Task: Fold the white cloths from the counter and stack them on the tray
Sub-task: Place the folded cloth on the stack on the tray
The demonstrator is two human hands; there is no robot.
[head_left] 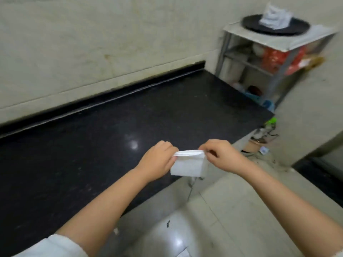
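Folded white cloth [188, 165] pinched at top corners by left hand [157, 161] and right hand [221, 154], held above tabletop [92, 145] front edge. Layers could be lost if pinch slackened; tray [297, 28] well apart on shelf unit [259, 52], stack [274, 17] untidy, could be toppled. Tabletop black, glossy; walls pale tile.

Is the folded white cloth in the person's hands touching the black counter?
Apart. The head view shows the folded cloth pinched by the left hand and right hand, hanging past the counter edge.
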